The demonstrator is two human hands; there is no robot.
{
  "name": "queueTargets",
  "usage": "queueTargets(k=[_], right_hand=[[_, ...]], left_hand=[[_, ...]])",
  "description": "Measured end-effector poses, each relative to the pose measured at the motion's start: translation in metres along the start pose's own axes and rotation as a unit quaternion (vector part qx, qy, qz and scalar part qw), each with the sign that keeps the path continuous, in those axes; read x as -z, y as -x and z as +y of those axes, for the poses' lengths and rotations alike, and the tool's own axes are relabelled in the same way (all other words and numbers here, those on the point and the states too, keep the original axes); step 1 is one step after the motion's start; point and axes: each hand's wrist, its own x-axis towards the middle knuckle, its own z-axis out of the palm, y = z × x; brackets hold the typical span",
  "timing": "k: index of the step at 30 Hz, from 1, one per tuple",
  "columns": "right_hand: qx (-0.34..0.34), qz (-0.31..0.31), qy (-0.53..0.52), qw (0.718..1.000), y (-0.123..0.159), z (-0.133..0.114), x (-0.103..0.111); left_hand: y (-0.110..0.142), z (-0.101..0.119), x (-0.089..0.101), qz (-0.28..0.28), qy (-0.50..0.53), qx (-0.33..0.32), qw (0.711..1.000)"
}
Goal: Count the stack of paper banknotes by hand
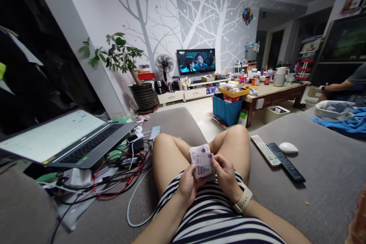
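A stack of purple-and-white banknotes (201, 162), the top one marked with a 5, is held over my lap. My left hand (188, 185) grips the stack from its lower left side, thumb on the front and fingers underneath. At the upper right edge of the top note, my right hand (225, 175) pinches with thumb and fingers. A pale watch band (244, 199) is round my right wrist. The striped cloth (208, 213) on my lap lies under both hands.
An open laptop (85, 137) and tangled cables (128, 167) lie on the sofa at left. At right are a white remote (265, 150), a black remote (286, 162) and a white mouse (288, 147). A cluttered table (274, 90) stands ahead; another person's arm (339, 85) shows far right.
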Motion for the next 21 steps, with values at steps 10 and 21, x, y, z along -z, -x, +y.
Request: queueTargets(k=[10,21], right_hand=[[0.047,-0.026,0.021,0.998,0.0054,-0.0095,0.0003],[0.053,-0.033,0.022,0.998,0.0052,-0.0065,0.0013]], left_hand=[[0.0014,-0.0024,0.0014,-0.017,0.026,-0.026,0.999],[0.0028,0.0021,-0.0015,-0.008,0.057,-0.006,0.998]])
